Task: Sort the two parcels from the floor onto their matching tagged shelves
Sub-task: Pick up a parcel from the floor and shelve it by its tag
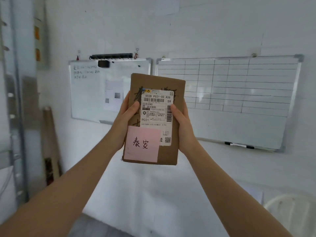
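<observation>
A flat brown cardboard parcel (167,151) is held upright in front of me at chest height. It carries a white shipping label (157,108) and a pink sticky note (142,144) with two handwritten characters at its lower left. My left hand (124,120) grips the parcel's left edge, thumb on the front. My right hand (183,124) grips the right edge, thumb on the label. No second parcel and no tagged shelf shows in view.
A white wall faces me with a small whiteboard (89,93) at left and a gridded whiteboard (239,100) at right. A metal rack upright (18,117) stands at far left, cardboard leaning beside it. A white plastic chair (294,214) sits lower right.
</observation>
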The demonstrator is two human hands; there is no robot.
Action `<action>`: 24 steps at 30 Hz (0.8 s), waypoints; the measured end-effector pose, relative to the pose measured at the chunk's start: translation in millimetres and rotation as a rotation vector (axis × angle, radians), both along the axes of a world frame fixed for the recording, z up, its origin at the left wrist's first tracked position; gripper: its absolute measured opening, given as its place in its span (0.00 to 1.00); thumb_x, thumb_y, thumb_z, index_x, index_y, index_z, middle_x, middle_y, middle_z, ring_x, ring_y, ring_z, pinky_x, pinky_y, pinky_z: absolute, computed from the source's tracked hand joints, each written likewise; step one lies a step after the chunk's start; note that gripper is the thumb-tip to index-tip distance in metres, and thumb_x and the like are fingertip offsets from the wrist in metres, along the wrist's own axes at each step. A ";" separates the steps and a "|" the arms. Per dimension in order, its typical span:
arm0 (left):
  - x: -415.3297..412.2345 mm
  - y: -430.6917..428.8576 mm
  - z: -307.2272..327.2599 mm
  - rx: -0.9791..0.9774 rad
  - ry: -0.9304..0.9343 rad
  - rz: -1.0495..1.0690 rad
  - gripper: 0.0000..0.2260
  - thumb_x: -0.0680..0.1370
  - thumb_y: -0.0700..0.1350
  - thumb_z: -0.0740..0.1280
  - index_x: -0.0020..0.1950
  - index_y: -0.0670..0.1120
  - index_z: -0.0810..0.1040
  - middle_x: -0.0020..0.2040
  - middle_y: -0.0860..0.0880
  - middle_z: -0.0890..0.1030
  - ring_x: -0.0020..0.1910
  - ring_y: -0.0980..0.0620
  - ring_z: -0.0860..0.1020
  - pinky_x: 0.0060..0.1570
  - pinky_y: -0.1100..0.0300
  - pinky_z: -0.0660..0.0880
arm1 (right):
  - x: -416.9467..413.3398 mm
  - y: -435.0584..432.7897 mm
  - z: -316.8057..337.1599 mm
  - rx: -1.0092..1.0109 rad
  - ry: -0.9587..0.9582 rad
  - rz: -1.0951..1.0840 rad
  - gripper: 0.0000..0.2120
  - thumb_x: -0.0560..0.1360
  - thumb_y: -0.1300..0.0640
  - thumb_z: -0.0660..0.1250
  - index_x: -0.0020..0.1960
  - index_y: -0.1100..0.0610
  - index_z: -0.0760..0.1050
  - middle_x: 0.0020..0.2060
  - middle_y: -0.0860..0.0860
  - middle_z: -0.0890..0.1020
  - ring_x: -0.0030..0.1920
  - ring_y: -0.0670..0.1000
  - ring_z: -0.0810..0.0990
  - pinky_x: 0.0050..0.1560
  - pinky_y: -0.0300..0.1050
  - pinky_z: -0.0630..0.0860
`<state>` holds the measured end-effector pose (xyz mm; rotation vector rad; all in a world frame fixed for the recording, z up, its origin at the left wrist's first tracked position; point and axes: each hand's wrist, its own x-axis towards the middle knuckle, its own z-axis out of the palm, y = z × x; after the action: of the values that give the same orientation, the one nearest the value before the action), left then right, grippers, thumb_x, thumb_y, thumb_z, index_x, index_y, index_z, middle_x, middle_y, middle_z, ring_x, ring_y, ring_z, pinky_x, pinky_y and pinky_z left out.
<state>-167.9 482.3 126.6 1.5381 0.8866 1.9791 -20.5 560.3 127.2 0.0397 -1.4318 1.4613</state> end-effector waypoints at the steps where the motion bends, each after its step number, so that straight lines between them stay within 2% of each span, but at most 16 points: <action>1: -3.4 -10.8 -2.0 -0.005 -0.007 0.019 0.27 0.74 0.51 0.61 0.73 0.51 0.61 0.60 0.47 0.79 0.53 0.50 0.81 0.44 0.58 0.80 | -5.5 -5.9 -1.4 -0.002 -0.013 0.038 0.30 0.75 0.55 0.63 0.74 0.50 0.58 0.63 0.56 0.78 0.57 0.54 0.81 0.54 0.50 0.80; 4: -12.4 -50.8 -9.3 -0.011 -0.060 0.136 0.21 0.79 0.48 0.59 0.72 0.51 0.63 0.52 0.50 0.82 0.45 0.53 0.83 0.38 0.61 0.80 | -27.9 -28.6 -7.1 -0.035 -0.052 0.189 0.28 0.77 0.56 0.62 0.74 0.50 0.58 0.64 0.57 0.77 0.59 0.56 0.80 0.56 0.52 0.79; 6: -18.3 -80.9 -12.7 -0.019 -0.117 0.236 0.20 0.79 0.47 0.58 0.71 0.49 0.64 0.47 0.52 0.84 0.41 0.54 0.84 0.35 0.62 0.79 | -45.9 -45.8 -8.6 -0.045 -0.061 0.301 0.28 0.77 0.56 0.62 0.75 0.50 0.57 0.64 0.57 0.77 0.59 0.55 0.79 0.57 0.51 0.79; 11: -37.1 -173.0 -12.4 -0.018 -0.148 0.465 0.18 0.79 0.45 0.57 0.70 0.49 0.65 0.43 0.54 0.85 0.42 0.55 0.84 0.36 0.61 0.80 | -99.2 -113.1 -9.3 -0.027 -0.104 0.506 0.32 0.74 0.54 0.63 0.75 0.51 0.57 0.66 0.58 0.76 0.63 0.58 0.77 0.64 0.58 0.73; 13: -46.7 -232.6 -13.1 0.022 -0.151 0.612 0.17 0.79 0.45 0.56 0.69 0.50 0.65 0.44 0.55 0.85 0.43 0.56 0.83 0.37 0.61 0.79 | -122.1 -166.7 -8.5 -0.043 -0.109 0.645 0.33 0.73 0.54 0.64 0.75 0.52 0.56 0.67 0.58 0.75 0.63 0.58 0.76 0.63 0.56 0.74; 16: -50.1 -266.5 -5.9 0.010 -0.084 0.673 0.17 0.79 0.45 0.58 0.68 0.49 0.65 0.45 0.55 0.85 0.44 0.55 0.83 0.37 0.61 0.79 | -136.5 -197.6 -1.0 -0.023 -0.049 0.677 0.32 0.73 0.56 0.64 0.75 0.54 0.57 0.66 0.59 0.75 0.62 0.58 0.77 0.61 0.53 0.76; 20: -44.1 -372.7 -4.0 0.041 -0.045 0.902 0.24 0.77 0.45 0.61 0.73 0.48 0.61 0.58 0.49 0.80 0.53 0.50 0.82 0.42 0.59 0.79 | -164.8 -290.9 2.7 0.027 -0.080 0.840 0.27 0.77 0.58 0.63 0.74 0.53 0.59 0.65 0.60 0.76 0.59 0.58 0.79 0.52 0.48 0.80; 22: -39.4 -428.1 -5.5 0.063 -0.068 0.995 0.24 0.77 0.45 0.62 0.73 0.48 0.61 0.59 0.48 0.80 0.53 0.50 0.82 0.42 0.58 0.79 | -173.9 -345.0 3.1 0.034 -0.075 0.936 0.27 0.77 0.59 0.62 0.74 0.54 0.59 0.65 0.60 0.76 0.58 0.56 0.79 0.50 0.46 0.81; 24: -28.6 -479.4 -5.6 0.068 -0.070 1.083 0.24 0.77 0.45 0.62 0.73 0.48 0.61 0.57 0.48 0.81 0.50 0.51 0.82 0.40 0.58 0.79 | -179.5 -397.4 3.5 0.035 -0.049 1.024 0.27 0.77 0.60 0.63 0.74 0.53 0.59 0.65 0.59 0.76 0.59 0.56 0.79 0.53 0.48 0.80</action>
<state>-196.5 2.9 121.0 1.0566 1.8986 2.7356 -199.9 163.0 130.8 0.8701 -1.5441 2.2430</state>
